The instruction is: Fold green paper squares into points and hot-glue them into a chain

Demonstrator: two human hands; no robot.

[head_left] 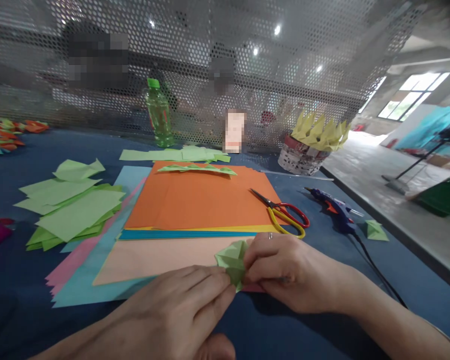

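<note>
A small folded piece of light green paper [230, 260] lies between my two hands, over the near edge of the stacked sheets. My left hand [187, 305] rests on its left side, fingers together and pressing it down. With its fingers bent, my right hand [292, 272] pinches the right edge of the same paper; a ring shows on one finger. Beneath is a peach sheet [150, 260], and behind it a stack of orange paper [198, 195]. Scissors [281, 212] with red and yellow handles lie just beyond my right hand.
Loose green paper pieces [75, 210] are piled at left. A glue gun [333, 210] with its cord and a folded green piece [375, 230] lie at right. A green bottle [159, 115] and a pot with yellow paper points [307, 145] stand near the perforated metal screen [195, 65].
</note>
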